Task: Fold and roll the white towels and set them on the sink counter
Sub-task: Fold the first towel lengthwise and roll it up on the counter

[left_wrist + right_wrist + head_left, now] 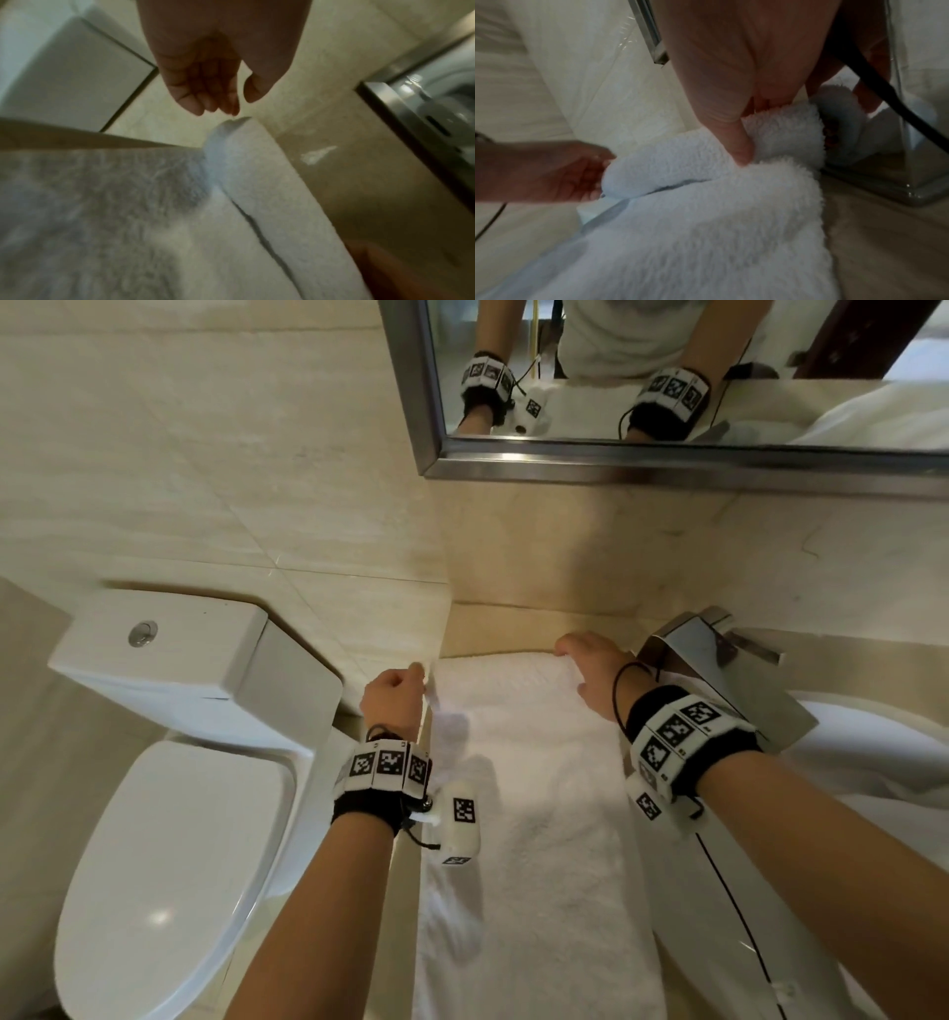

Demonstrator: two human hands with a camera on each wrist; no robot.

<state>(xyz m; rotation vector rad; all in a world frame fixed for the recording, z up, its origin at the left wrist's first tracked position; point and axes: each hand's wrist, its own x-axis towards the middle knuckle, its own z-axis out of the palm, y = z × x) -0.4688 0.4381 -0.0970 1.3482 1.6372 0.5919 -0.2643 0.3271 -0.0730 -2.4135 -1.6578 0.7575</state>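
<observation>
A white towel [539, 839], folded into a long strip, lies on the beige sink counter [493, 634] and runs away from me. Its far end is curled into a small roll [667, 162]. My right hand [590, 665] grips the roll's right part. Its thumb [741, 146] digs in under the roll and its fingers curl over the top. My left hand [395, 695] is at the roll's left end. Its fingers [218, 101] hang straight just above the roll's tip [231, 125], with nothing between them and the thumb.
A chrome faucet [719, 670] stands right beside my right wrist. More white cloth [883, 773] lies to the faucet's right. A toilet [169, 865] and its cistern [169, 654] stand left of the counter. A framed mirror [667, 464] hangs on the wall above.
</observation>
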